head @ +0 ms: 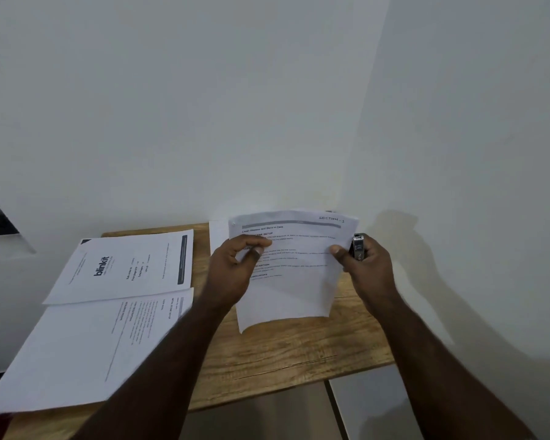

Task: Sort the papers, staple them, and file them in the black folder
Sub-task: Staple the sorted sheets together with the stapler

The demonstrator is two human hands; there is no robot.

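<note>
My left hand pinches the paper set above the surface; my right hand grips the stapler and thumbs the sheet's edge. Risk: loose sheets fanning, so the staple misses some.

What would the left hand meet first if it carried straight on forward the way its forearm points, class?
The left hand already pinches the held sheet. Beyond that, probably the white wall behind the wooden table, though depth is unclear.
</note>
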